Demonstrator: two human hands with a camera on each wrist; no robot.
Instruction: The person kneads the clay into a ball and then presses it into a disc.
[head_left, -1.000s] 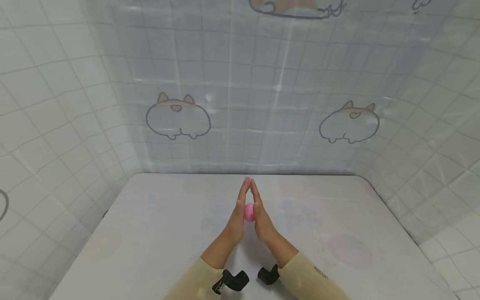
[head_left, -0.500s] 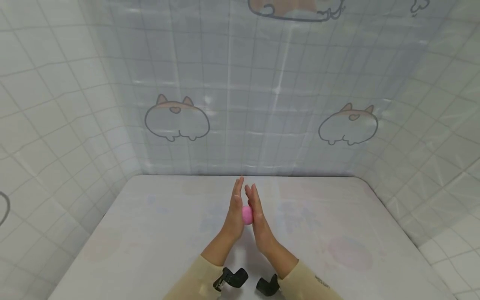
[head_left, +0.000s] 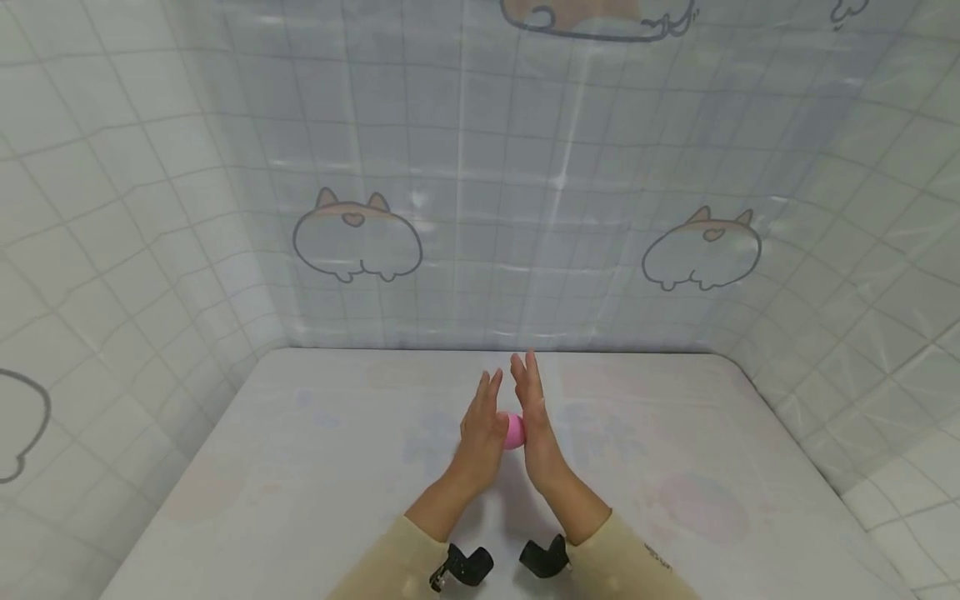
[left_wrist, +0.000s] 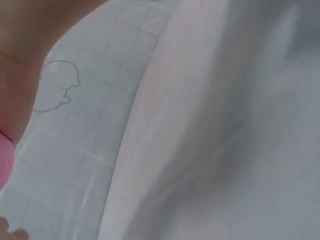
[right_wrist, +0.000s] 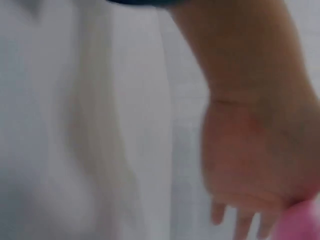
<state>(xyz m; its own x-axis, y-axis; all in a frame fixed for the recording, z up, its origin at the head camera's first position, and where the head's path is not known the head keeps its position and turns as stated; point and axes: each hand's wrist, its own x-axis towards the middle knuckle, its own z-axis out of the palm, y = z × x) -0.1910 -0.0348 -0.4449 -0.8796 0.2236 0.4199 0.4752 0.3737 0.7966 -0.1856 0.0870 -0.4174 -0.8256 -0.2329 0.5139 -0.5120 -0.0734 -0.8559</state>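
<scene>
A smooth pink ball sits between my two palms in the head view, partly covered by the left hand. My left hand lies along its left side with straight fingers pointing away from me. Facing it, the right hand touches the ball's right side, its straight fingertips reaching a little farther forward. In the right wrist view the right palm shows with the pink ball blurred at the corner. Only an edge of the ball appears in the left wrist view.
Under the hands spreads a white table with faint pastel prints. A grid-patterned curtain with cartoon animals hangs behind it and along both sides. Black wrist mounts stick out from the beige sleeves.
The palms slide against each other around the ball: since half a second ago the left hand has come back and the right hand has gone forward. The ball has shifted slightly right.
</scene>
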